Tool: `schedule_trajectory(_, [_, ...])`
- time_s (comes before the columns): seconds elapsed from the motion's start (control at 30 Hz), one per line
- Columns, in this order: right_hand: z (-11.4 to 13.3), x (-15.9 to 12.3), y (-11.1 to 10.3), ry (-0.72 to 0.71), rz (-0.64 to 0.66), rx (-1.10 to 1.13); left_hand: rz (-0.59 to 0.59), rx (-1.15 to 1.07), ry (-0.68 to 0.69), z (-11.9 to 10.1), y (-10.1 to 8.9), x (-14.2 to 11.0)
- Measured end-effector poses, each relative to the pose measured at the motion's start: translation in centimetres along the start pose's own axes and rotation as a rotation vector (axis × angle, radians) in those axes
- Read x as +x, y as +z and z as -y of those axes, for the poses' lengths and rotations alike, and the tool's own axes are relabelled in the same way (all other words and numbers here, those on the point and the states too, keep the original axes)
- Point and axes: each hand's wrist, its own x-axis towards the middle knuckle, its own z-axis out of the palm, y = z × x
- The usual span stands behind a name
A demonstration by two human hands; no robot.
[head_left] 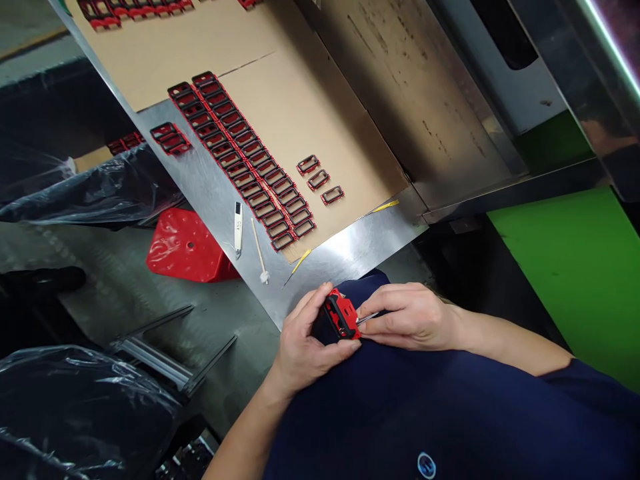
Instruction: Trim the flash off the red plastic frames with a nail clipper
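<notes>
My left hand (303, 340) grips a small red-and-black plastic frame (345, 313) by its ends, between thumb and fingers. Close on its right, my right hand (410, 317) pinches a thin metal tool (369, 318) that resembles tweezers. The tool's tip meets the red side of the frame, though the exact contact is hidden. Both hands are in front of my dark blue shirt, just off the near corner of the metal table (340, 250). Two long rows of similar red-and-black frames (250, 160) lie on the table, and three single ones (319, 179) lie on cardboard.
Near the table's left edge are a white utility knife (238, 233), a stick with a white tip (259, 250) and a yellow-handled pointed tool (301, 261). Cardboard (320, 113) covers much of the tabletop. A red stool (185, 247) stands left, and a metal machine (400, 87) borders the right.
</notes>
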Motion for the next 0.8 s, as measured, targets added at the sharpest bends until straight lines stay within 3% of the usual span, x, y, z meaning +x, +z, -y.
schedule_trajectory(0.33, [0.4, 0.7, 0.4, -0.018, -0.042, -0.005, -0.044, -0.144, -0.047, 0.2, 0.5, -0.3])
schedule_trajectory(0.43, [0.4, 0.9, 0.9, 0.098, -0.129, 0.066, -0.067, -0.270, -0.012, -0.2, 0.8, 0.0])
schedule_trajectory(0.63, [0.2, 0.4, 1.2, 0.530, -0.318, 0.294, -0.215, -0.623, 0.029, 0.1, 1.0, 0.3])
schedule_trajectory(0.8, [-0.3, 0.2, 1.5, 0.601, -0.359, 0.359, -0.274, -0.653, 0.077, 0.7, 1.3, 0.2])
